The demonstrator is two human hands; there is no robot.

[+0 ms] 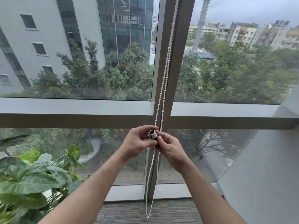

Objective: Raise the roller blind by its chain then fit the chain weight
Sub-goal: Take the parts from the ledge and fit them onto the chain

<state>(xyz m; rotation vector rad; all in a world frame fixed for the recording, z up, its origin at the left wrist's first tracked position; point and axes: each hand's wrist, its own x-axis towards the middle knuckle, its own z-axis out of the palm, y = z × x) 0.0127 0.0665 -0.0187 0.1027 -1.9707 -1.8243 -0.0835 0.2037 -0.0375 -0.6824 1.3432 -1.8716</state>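
A white bead chain [167, 62] hangs in two strands down the grey window mullion [175, 46], and its loop ends just above the carpet. At the level of the horizontal frame bar, both my hands meet on a small cylindrical chain weight [153, 135], dark with a white band. My left hand [138, 142] pinches the weight from the left with curled fingers. My right hand [169, 147] grips its lower dark part from the right. The chain strands pass by the weight between my fingers. The roller blind itself is out of view above.
A leafy potted plant [32, 178] fills the lower left corner beside my left forearm. A grey wall [267, 167] slants in on the right. Grey carpet [161, 210] lies below the window. Outside are trees and buildings.
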